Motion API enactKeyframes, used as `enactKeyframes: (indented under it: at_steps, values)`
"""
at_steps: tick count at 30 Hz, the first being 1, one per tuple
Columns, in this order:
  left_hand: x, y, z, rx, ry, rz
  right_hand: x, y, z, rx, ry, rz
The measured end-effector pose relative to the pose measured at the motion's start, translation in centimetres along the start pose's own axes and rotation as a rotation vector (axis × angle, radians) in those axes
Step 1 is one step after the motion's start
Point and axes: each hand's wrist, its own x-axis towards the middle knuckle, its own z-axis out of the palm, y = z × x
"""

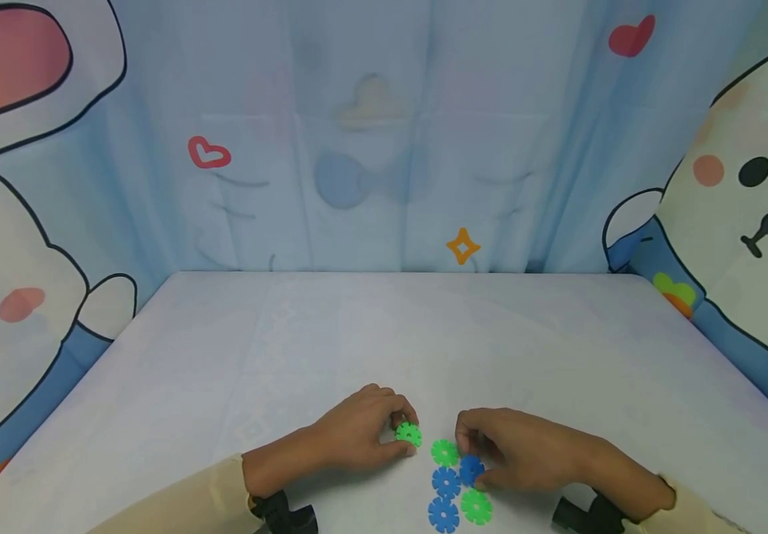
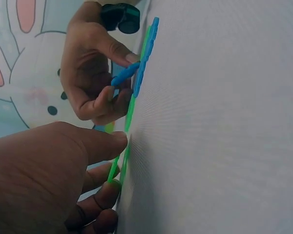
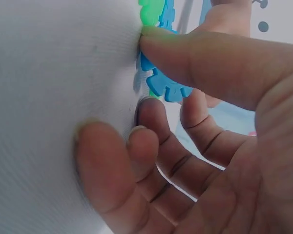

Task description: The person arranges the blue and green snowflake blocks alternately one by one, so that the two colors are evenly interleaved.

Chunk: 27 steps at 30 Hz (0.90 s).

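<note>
Between the thumb and fingers of my left hand (image 1: 367,432) is a small green notched disc (image 1: 408,434), pinched at its edge. My right hand (image 1: 532,449) pinches a blue notched disc (image 1: 471,470), tilted off the table in the left wrist view. Just left of and below it lie a green disc (image 1: 445,452), a blue disc (image 1: 446,482), a second blue disc (image 1: 443,515) and another green disc (image 1: 476,506), close together. In the right wrist view the thumb covers part of the held blue disc (image 3: 168,87).
The white table (image 1: 330,326) reaches back to a light blue curtain (image 1: 371,185) with printed animals. Dark wrist cameras sit under both wrists, the left one (image 1: 284,513) near the bottom edge. Cream sleeves (image 1: 184,500) cover the forearms.
</note>
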Motion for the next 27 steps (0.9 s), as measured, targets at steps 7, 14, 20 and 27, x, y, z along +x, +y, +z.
enactKeyframes:
  at_steps: [7, 14, 20, 27]
  values:
    - [0.0, -0.1, -0.1, 0.025, 0.009, 0.006, 0.0, 0.1, 0.0, 0.019, -0.024, -0.031]
    - [0.0, 0.0, -0.3, 0.093, 0.037, -0.007, -0.1, 0.4, -0.4, 0.06, -0.057, -0.06]
    - [0.3, -0.6, -0.7, 0.052, 0.056, -0.033, -0.2, 0.7, -0.7, 0.072, -0.058, -0.079]
    - [0.5, -1.8, -1.6, -0.131, 0.065, -0.061, -0.1, 1.8, -1.0, 0.116, -0.054, -0.139]
